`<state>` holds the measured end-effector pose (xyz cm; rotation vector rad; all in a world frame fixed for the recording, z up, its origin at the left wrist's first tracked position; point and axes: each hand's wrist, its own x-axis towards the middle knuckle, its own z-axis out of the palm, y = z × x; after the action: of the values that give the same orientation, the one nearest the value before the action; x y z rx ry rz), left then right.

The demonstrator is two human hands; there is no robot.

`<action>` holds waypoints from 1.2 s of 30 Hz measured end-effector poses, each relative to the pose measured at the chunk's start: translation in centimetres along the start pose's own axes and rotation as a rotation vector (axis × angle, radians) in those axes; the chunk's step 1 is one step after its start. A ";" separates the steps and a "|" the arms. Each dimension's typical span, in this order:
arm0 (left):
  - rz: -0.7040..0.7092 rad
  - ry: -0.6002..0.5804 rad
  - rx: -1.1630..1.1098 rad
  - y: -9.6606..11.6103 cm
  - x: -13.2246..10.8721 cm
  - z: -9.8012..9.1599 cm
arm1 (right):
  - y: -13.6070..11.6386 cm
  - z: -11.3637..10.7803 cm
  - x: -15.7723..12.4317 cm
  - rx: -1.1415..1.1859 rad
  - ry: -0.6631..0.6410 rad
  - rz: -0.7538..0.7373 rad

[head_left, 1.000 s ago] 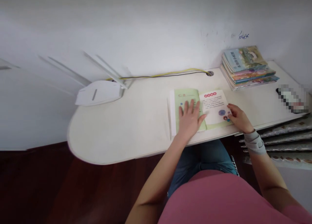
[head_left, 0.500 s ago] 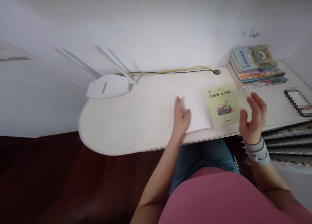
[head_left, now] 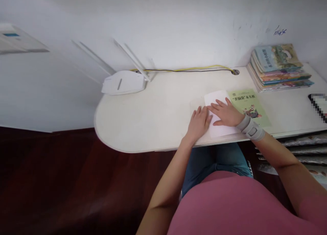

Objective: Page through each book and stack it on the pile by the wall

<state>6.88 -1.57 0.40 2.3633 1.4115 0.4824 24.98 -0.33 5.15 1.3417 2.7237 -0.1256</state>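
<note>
A thin book (head_left: 255, 98) with a light green printed title page lies open near the front edge of the white table. Its blank white leaf (head_left: 217, 96) is spread to the left, and a faint see-through strip (head_left: 196, 102) shows beyond that leaf's left edge. My right hand (head_left: 225, 113) lies flat across the white leaf with fingers spread, a grey band round its wrist. Beside it, my left hand (head_left: 200, 123) rests flat at the leaf's left edge. The fingertips of both hands are close together, and neither hand grasps anything.
A stack of picture books (head_left: 279, 68) stands at the back right. A phone-like device (head_left: 319, 104), partly blurred out, lies at the right edge. A white router (head_left: 124, 82) with antennas sits at the back left. Yellow and black cables (head_left: 189, 69) run along the wall into a hole.
My right hand has moved left from beside the book onto the white leaf. My left hand has flattened down at its left edge. The view has shifted slightly.
</note>
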 end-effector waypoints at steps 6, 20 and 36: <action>-0.021 -0.045 0.060 -0.3 -0.3 0.7 | -0.4 0.2 -0.4 -0.041 0.008 -0.019; -0.004 -0.050 0.162 -0.1 -0.5 0.3 | 1.3 0.4 -1.0 -0.196 0.010 0.008; -0.009 0.009 0.193 0.3 -0.9 0.3 | 0.9 2.6 -2.6 -0.093 0.270 0.151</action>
<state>6.87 -2.51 0.16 2.5053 1.5352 0.3699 27.44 -2.15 2.86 1.6373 2.7813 0.2066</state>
